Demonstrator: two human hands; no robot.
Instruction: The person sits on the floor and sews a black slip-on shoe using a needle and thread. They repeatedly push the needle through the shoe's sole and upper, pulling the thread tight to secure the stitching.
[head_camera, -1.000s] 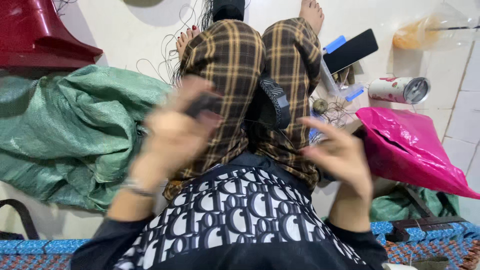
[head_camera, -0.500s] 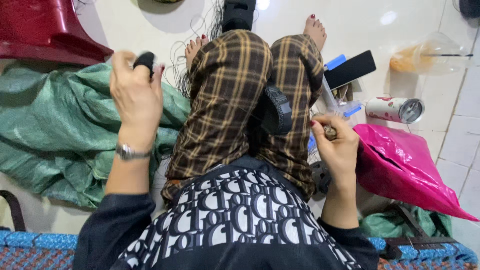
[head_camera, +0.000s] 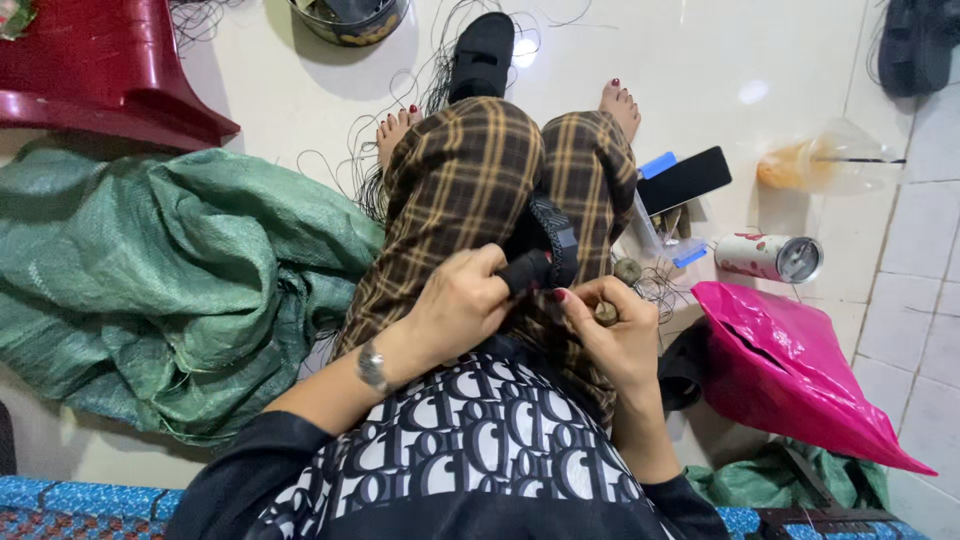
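Between my knees, on the plaid trousers, sits the black sandal piece I am working on. My left hand is pinched closed on its black strap end, and my right hand is closed around a small brownish bead-like bit right beside it, hands nearly touching. I judge the piece partly done: one finished black sandal lies past my feet, loose black thread trails about. Green sack left, pink bag and can right.
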